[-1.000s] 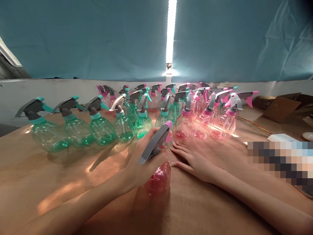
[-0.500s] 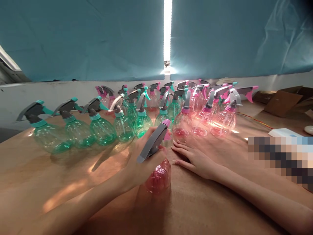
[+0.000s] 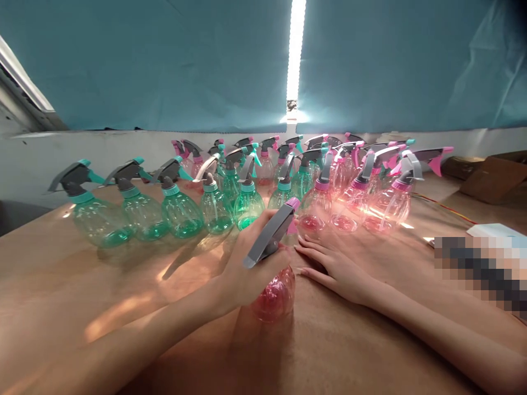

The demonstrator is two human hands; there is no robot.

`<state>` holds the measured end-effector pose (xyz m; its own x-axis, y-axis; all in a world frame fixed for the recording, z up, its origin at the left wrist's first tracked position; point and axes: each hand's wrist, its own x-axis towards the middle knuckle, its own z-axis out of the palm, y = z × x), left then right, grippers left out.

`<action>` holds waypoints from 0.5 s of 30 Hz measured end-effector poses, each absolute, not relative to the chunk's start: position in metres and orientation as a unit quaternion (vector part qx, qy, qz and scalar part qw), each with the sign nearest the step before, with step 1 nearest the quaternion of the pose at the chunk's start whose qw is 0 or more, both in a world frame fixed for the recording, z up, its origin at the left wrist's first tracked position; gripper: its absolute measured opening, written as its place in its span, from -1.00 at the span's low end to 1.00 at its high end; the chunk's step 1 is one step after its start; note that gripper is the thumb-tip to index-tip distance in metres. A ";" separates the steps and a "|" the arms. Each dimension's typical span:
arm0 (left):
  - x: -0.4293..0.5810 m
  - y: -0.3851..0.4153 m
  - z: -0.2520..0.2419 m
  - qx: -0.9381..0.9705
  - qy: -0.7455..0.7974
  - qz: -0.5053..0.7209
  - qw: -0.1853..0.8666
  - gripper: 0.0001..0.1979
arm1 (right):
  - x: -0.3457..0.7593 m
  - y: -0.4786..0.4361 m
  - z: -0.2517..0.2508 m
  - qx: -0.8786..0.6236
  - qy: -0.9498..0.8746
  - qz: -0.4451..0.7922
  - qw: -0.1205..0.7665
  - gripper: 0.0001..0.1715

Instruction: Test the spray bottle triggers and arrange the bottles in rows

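My left hand (image 3: 249, 269) is wrapped around the neck of a pink spray bottle (image 3: 275, 299), which stands near the middle of the table. Its grey sprayer head with a pink nozzle sticks up above my fingers, pointing away to the right. The trigger side is partly hidden by the hand. To the right of this bottle, my right hand (image 3: 335, 269) lies flat on the table with fingers apart, holding nothing. Just beyond its fingertips stands another pink spray bottle (image 3: 315, 211). A green spray bottle (image 3: 248, 206) stands behind my left hand.
Rows of green and pink spray bottles fill the back of the wooden table (image 3: 185, 356), with a green bottle (image 3: 101, 222) at the left end. Cardboard boxes (image 3: 494, 178) sit at the back right. A red and yellow wire (image 3: 444, 206) runs toward a white object (image 3: 494, 231).
The whole view has shifted, so everything appears slightly further right. My left hand keeps its hold on the pink spray bottle, and my right hand stays flat on the table.
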<state>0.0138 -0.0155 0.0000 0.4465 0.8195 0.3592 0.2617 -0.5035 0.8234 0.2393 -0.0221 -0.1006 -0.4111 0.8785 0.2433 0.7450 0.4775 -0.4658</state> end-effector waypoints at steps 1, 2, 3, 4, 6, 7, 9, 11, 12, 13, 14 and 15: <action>0.014 -0.015 0.000 0.775 0.349 0.394 0.351 -0.73 | 0.239 -0.022 -0.100 -0.489 -0.828 0.144 0.235 -0.32; 0.013 -0.015 -0.001 0.777 0.348 0.394 0.347 -0.70 | 0.240 -0.022 -0.100 -0.487 -0.828 0.144 0.236 -0.33; 0.013 -0.015 -0.001 0.779 0.347 0.394 0.343 -0.67 | 0.240 -0.022 -0.100 -0.486 -0.829 0.145 0.236 -0.33; 0.013 -0.015 -0.001 0.781 0.347 0.393 0.340 -0.66 | 0.240 -0.022 -0.100 -0.485 -0.829 0.146 0.236 -0.33; 0.012 -0.014 -0.002 0.783 0.351 0.391 0.333 -0.64 | 0.240 -0.022 -0.099 -0.485 -0.829 0.147 0.236 -0.33; 0.012 -0.014 -0.002 0.783 0.352 0.390 0.332 -0.63 | 0.240 -0.022 -0.099 -0.484 -0.830 0.147 0.235 -0.33; 0.012 -0.014 -0.003 0.783 0.353 0.388 0.333 -0.62 | 0.241 -0.022 -0.099 -0.484 -0.831 0.145 0.234 -0.32; 0.011 -0.014 -0.004 0.783 0.355 0.385 0.336 -0.65 | 0.241 -0.022 -0.099 -0.485 -0.832 0.143 0.230 -0.32; 0.011 -0.014 -0.005 0.783 0.356 0.384 0.337 -0.67 | 0.241 -0.021 -0.099 -0.486 -0.832 0.142 0.227 -0.31; 0.011 -0.013 -0.005 0.782 0.358 0.383 0.337 -0.71 | 0.241 -0.021 -0.098 -0.486 -0.833 0.142 0.224 -0.31; 0.011 -0.013 -0.006 0.781 0.360 0.383 0.337 -0.74 | 0.241 -0.021 -0.098 -0.486 -0.833 0.142 0.222 -0.30; 0.011 -0.013 -0.007 0.780 0.361 0.384 0.339 -0.77 | 0.241 -0.021 -0.098 -0.486 -0.834 0.142 0.219 -0.30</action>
<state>0.0110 -0.0128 -0.0066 0.4448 0.8227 0.3539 0.3026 -0.5100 0.8052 0.2407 -0.0212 -0.0978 -0.4310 0.8733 0.2270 0.7484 0.4865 -0.4508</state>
